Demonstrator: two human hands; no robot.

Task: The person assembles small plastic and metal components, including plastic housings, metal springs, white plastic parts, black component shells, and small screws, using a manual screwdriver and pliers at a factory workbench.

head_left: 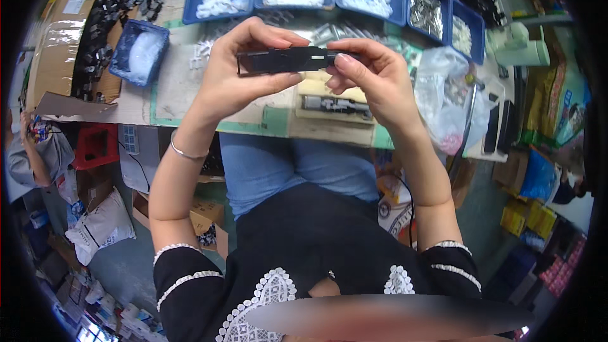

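Both hands are raised over the near part of the workbench, holding a long black plastic part [288, 59] level between them. My left hand [221, 79] is closed around its left end, fingers above and thumb below. At the opposite end, my right hand [381, 79] pinches the narrow tip between thumb and fingers; whether a separate small piece is there I cannot tell. Just under the right hand lies a pale block-like holder [307, 120] with a dark grey, narrow part [335, 106] set in it.
Blue bins [294, 6] of small white and metal parts line the bench's back. A smaller blue tray [140, 54] and black parts [95, 44] lie left. Loose clear pieces [335, 33] lie behind my hands. At right are a plastic bag [446, 98] and a green tool-like object [522, 45].
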